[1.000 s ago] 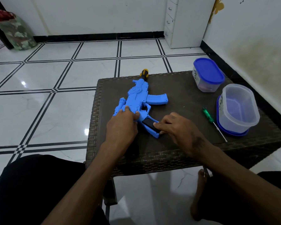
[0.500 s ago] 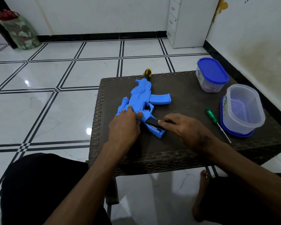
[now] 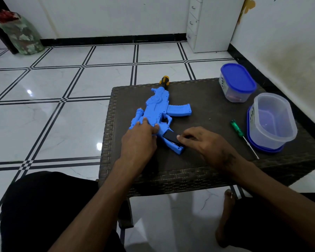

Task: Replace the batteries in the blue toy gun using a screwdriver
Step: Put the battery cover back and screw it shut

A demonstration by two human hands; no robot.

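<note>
The blue toy gun (image 3: 159, 108) lies flat on the dark woven table (image 3: 207, 110), its yellow-and-black muzzle at the far edge. Its grip points toward me, with a dark battery compartment (image 3: 170, 136) showing in it. My left hand (image 3: 138, 140) rests on the gun's body near the scope and holds it down with extended fingers. My right hand (image 3: 202, 142) has its curled fingertips at the dark battery in the grip. A green-handled screwdriver (image 3: 241, 134) lies on the table to the right, apart from both hands.
Far right on the table stands a clear tub (image 3: 273, 120) on its blue lid. A second tub with a blue lid (image 3: 237, 82) stands behind it. A tiny screw (image 3: 209, 118) lies on the table. The wall runs close on the right.
The hands and gun hold nearly the same pose. My right fingertips have shifted slightly along the dark battery in the grip. The camera view has drifted a little.
</note>
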